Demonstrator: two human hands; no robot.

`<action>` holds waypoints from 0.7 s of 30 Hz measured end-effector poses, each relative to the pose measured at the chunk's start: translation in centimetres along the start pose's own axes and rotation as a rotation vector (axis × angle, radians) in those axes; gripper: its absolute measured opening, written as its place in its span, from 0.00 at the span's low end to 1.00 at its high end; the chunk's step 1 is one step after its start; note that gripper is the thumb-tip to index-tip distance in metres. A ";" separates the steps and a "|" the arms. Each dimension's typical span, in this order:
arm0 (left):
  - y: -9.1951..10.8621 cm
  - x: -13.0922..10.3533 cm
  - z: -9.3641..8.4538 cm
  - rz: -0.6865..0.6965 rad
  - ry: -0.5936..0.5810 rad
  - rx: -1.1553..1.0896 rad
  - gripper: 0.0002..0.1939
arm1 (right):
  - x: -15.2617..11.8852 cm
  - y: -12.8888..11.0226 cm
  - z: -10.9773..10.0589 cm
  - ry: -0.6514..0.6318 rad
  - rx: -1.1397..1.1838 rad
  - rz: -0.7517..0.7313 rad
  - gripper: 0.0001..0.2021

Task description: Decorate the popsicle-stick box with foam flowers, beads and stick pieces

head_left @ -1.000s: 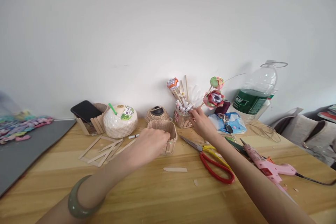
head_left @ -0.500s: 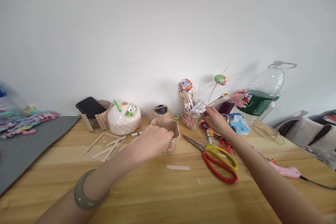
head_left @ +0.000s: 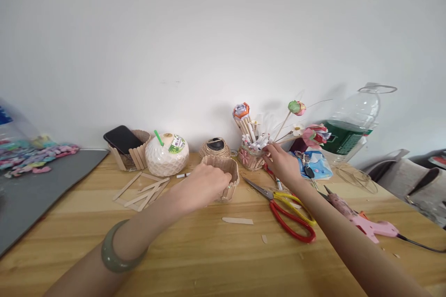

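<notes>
My left hand [head_left: 204,184] is closed on the near left rim of a small wooden-stick box [head_left: 232,190], its fingertips bent over the edge. At the back, my right hand [head_left: 283,163] has its fingers closed at the right rim of a round holder [head_left: 249,161] with a pink flower on its side. The holder carries white-tipped sticks, an orange-and-white paper flower [head_left: 241,110] and other paper flowers. Red and yellow handled scissors [head_left: 275,198] lie open between my arms. A flat stick [head_left: 237,221] rests in front of the box.
Left of the box are a white coconut [head_left: 167,158], a stick box holding a phone [head_left: 122,139] and loose sticks [head_left: 146,195]. Twine [head_left: 214,148] sits behind. A pink glue gun [head_left: 379,228], a blue packet [head_left: 318,164] and a large bottle [head_left: 351,123] are right.
My right hand has shifted slightly left, and the flower holder has tilted or turned a little to the left. My left hand remains at the box.
</notes>
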State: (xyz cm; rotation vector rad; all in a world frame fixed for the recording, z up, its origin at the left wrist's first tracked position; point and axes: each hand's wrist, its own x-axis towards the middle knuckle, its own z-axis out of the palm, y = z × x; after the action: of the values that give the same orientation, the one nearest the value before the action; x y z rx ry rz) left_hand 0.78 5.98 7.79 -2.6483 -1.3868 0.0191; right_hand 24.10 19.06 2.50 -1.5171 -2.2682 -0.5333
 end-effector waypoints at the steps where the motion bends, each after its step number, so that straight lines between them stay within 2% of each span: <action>1: 0.1 0.0 -0.1 0.005 0.001 0.007 0.12 | 0.0 -0.4 -0.1 0.000 -0.014 0.011 0.09; 8: 0.1 0.0 -0.4 0.006 -0.030 -0.030 0.12 | 0.1 -2.9 -0.6 -0.056 -0.031 0.041 0.11; 13: 0.0 0.1 0.1 0.013 -0.031 -0.059 0.14 | 0.4 -4.8 -0.5 -0.087 0.015 0.134 0.13; 18: 0.8 0.5 0.2 -0.037 -0.086 -0.094 0.10 | 0.4 -5.9 -0.6 -0.108 0.145 0.237 0.14; 21: 1.0 0.8 0.3 -0.060 -0.041 -0.163 0.11 | -0.5 -6.0 -1.2 -0.126 0.291 0.248 0.15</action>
State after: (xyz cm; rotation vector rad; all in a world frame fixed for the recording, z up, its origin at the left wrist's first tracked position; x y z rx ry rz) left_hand 1.99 6.11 7.37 -2.7486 -1.5430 -0.0491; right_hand 18.85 15.94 2.67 -1.6824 -2.0915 -0.0365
